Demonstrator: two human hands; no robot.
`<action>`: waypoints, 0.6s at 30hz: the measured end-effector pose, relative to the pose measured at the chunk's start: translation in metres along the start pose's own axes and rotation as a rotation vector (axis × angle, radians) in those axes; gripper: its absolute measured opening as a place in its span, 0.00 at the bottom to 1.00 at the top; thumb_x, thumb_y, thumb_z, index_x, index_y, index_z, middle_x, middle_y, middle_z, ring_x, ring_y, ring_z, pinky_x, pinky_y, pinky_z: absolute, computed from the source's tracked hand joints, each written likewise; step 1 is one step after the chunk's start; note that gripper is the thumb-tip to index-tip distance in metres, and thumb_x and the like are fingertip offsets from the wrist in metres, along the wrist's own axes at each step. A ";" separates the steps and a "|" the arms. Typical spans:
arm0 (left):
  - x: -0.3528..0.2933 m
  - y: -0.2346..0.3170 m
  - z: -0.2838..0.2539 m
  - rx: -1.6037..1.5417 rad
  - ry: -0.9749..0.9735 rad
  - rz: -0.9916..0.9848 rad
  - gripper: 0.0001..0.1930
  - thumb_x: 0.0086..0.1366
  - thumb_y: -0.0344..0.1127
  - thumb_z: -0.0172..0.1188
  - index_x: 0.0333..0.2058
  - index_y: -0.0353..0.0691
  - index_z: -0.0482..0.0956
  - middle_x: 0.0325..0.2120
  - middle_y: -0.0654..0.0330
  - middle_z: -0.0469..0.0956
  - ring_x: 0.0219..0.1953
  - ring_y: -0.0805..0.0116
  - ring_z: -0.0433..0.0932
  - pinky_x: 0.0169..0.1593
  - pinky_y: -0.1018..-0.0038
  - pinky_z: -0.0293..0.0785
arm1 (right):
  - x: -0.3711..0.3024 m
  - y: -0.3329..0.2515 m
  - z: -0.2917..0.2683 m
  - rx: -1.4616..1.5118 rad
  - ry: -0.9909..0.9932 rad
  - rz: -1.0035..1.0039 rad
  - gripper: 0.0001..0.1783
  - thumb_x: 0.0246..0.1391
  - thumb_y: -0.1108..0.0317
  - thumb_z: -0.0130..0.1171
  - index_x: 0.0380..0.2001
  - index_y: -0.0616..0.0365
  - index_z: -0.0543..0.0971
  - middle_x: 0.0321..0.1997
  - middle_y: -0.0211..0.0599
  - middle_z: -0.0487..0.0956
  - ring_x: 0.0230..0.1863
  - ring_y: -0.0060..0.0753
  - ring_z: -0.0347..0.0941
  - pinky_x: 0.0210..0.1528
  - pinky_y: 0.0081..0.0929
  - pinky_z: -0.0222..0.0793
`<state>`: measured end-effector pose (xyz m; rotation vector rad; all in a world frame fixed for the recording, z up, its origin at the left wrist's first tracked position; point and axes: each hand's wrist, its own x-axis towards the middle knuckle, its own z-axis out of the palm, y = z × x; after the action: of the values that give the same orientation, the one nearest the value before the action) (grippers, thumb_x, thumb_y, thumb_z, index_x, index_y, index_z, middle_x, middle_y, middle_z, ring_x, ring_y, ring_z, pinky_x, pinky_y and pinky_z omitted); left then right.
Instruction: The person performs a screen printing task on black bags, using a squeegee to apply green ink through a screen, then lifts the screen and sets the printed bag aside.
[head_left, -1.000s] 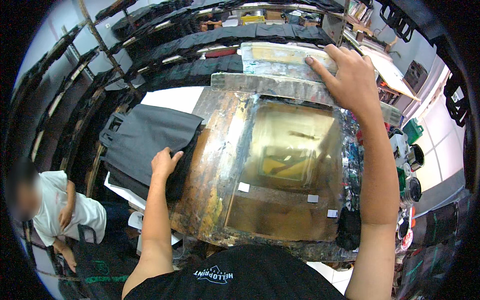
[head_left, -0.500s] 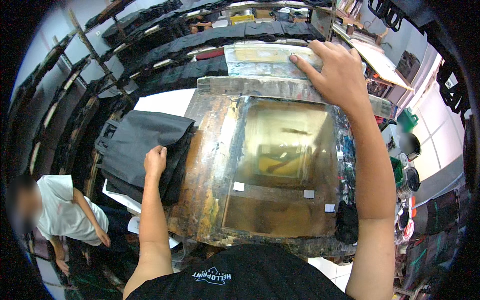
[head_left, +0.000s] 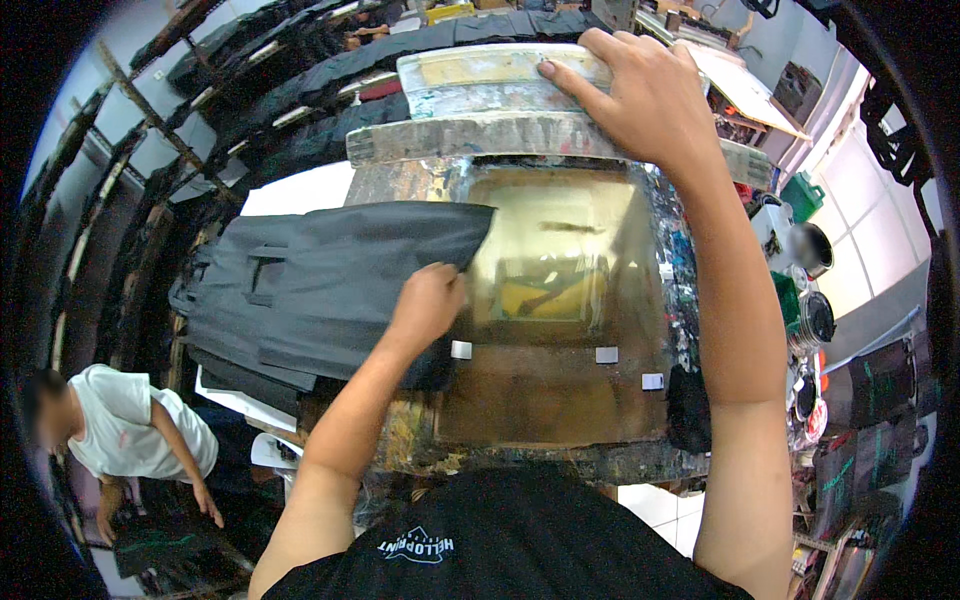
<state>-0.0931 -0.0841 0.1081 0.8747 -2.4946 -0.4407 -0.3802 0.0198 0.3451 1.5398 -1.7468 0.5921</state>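
Observation:
My left hand (head_left: pixel 430 305) is closed on the right edge of a black fabric bag (head_left: pixel 340 250). The bag stretches from a stack of black bags (head_left: pixel 250 375) at the left onto the near-glossy, amber-brown printing board (head_left: pixel 560 400). A cut-out handle shows in the bag's left half. My right hand (head_left: pixel 650 95) grips the upper edge of a pale, paint-stained screen frame (head_left: pixel 490 85) at the far side, thumb on its near face and fingers over the top. Its fingertips are partly hidden. Three small white tabs lie on the board, one of them a white square (head_left: pixel 606 355) near its middle.
A stained wooden bar (head_left: pixel 440 138) crosses behind the board. Racks of black bags (head_left: pixel 470 35) stand at the back and left. Paint tubs (head_left: pixel 815 318) and a green jug (head_left: pixel 802 197) line the right side. A person in a white shirt (head_left: pixel 140 415) handles black fabric at lower left.
My left hand has moved right, drawing the top bag off the stack and partway over the board. My right hand keeps its grip on the frame. The view has shifted slightly.

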 end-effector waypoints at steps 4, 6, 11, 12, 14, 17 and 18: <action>0.050 0.043 0.072 -0.146 -0.178 -0.003 0.16 0.72 0.38 0.57 0.35 0.28 0.83 0.42 0.36 0.83 0.39 0.37 0.84 0.47 0.50 0.80 | -0.001 0.004 0.001 -0.003 0.039 -0.037 0.34 0.65 0.32 0.54 0.46 0.53 0.86 0.40 0.46 0.86 0.48 0.49 0.82 0.51 0.51 0.70; 0.068 0.061 0.097 -0.298 -0.366 -0.089 0.17 0.73 0.41 0.58 0.40 0.28 0.84 0.43 0.36 0.84 0.37 0.39 0.86 0.46 0.52 0.81 | 0.000 0.002 0.001 -0.007 0.071 -0.060 0.33 0.65 0.32 0.55 0.44 0.53 0.86 0.39 0.45 0.86 0.47 0.49 0.83 0.50 0.51 0.71; 0.053 0.086 0.124 -0.639 -0.355 -0.067 0.27 0.73 0.50 0.63 0.58 0.31 0.80 0.47 0.46 0.83 0.45 0.45 0.84 0.53 0.57 0.79 | -0.001 0.002 -0.004 0.059 0.003 -0.048 0.34 0.66 0.32 0.53 0.41 0.55 0.85 0.36 0.46 0.85 0.45 0.46 0.81 0.53 0.50 0.70; 0.036 0.082 0.119 -0.511 -0.290 0.087 0.28 0.73 0.51 0.63 0.58 0.32 0.80 0.50 0.46 0.82 0.49 0.46 0.83 0.57 0.56 0.77 | 0.002 0.000 -0.015 0.089 -0.115 -0.021 0.34 0.68 0.33 0.49 0.40 0.57 0.84 0.36 0.46 0.84 0.42 0.42 0.79 0.54 0.49 0.68; -0.004 0.074 0.098 -0.216 -0.235 0.280 0.29 0.72 0.54 0.63 0.60 0.35 0.80 0.57 0.47 0.79 0.59 0.44 0.76 0.66 0.48 0.67 | 0.010 0.001 -0.028 0.101 -0.280 0.012 0.34 0.72 0.36 0.45 0.40 0.58 0.82 0.33 0.41 0.81 0.37 0.35 0.75 0.52 0.45 0.69; -0.071 0.074 0.076 0.081 -0.261 0.210 0.35 0.70 0.62 0.61 0.66 0.44 0.76 0.67 0.45 0.70 0.69 0.36 0.65 0.72 0.33 0.50 | 0.022 -0.005 -0.031 0.102 -0.378 0.034 0.32 0.73 0.37 0.44 0.41 0.57 0.81 0.32 0.35 0.79 0.36 0.31 0.73 0.50 0.42 0.71; -0.085 0.076 0.076 0.144 -0.272 0.167 0.37 0.70 0.64 0.60 0.69 0.47 0.74 0.70 0.44 0.67 0.72 0.32 0.61 0.72 0.28 0.45 | 0.023 -0.002 -0.023 0.069 -0.372 0.044 0.32 0.74 0.37 0.44 0.41 0.56 0.80 0.31 0.34 0.78 0.35 0.30 0.73 0.51 0.41 0.72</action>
<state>-0.1122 0.0389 0.0505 0.6898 -2.8527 -0.3468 -0.3737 0.0224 0.3769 1.7483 -2.0581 0.4080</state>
